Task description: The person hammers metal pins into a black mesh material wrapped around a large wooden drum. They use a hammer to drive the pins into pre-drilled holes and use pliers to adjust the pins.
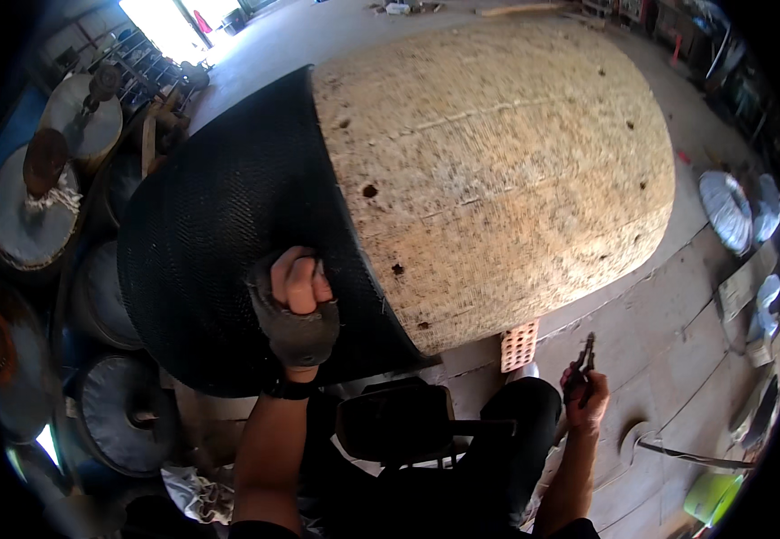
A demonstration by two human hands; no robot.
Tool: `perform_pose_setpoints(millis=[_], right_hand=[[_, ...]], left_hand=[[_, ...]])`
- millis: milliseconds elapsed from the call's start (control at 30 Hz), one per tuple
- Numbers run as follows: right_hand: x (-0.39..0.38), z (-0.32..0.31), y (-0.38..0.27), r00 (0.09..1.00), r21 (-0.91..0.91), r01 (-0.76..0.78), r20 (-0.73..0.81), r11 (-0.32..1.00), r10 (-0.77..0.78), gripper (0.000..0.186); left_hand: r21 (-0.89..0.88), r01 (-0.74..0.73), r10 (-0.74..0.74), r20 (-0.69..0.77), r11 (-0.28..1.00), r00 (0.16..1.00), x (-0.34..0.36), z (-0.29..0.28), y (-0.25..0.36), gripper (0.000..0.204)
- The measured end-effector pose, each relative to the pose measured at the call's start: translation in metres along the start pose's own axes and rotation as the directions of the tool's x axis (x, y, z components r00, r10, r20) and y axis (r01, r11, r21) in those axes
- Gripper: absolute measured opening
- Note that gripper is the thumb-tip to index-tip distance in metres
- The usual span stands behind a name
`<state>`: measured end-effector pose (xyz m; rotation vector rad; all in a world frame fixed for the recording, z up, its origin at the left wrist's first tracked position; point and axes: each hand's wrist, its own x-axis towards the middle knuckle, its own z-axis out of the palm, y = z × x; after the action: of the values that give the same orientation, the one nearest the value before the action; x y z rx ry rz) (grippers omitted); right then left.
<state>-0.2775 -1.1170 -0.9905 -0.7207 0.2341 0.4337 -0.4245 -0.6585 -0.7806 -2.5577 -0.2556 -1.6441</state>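
Observation:
A large barrel-shaped drum lies on its side before me. Its right part is a tan, rough, wood-like surface [498, 171] dotted with several dark holes. Around the left part runs a black textured covering [219, 216] that looks like rubber. My left hand [298, 305], in a grey fingerless glove, is closed in a fist against this covering, near its lower edge; whatever it may hold is hidden. Low on the right, apart from the drum, my right hand [586, 400] is wrapped around dark pliers [580, 370], their jaws pointing up.
A brick with holes [519, 346] stands under the drum's lower right side. Several round-ended drums [35, 207] crowd the left. At right lie plastic-wrapped bundles [725, 212], a metal rod with a round base [678, 452] and a green container [713, 496]. A dark seat [394, 422] shows between my legs.

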Motion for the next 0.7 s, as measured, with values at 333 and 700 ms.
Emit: perform_pose_setpoints(millis=[333,700], right_hand=[[-0.043,0.202,-0.008,0.888,-0.773,0.46,0.401,0.437,-0.225,0.019],[-0.032,0.282,0.066,0.281,-0.112,0.574,0.957,-0.811,0.066,0.021]], left_hand=[[-0.019,-0.016,0.015,-0.045,1.0,0.999,0.0,0.01,0.001,0.017],[-0.063,-0.008,0.004,-0.061,0.998,0.998,-0.003,0.009,-0.005,0.021]])
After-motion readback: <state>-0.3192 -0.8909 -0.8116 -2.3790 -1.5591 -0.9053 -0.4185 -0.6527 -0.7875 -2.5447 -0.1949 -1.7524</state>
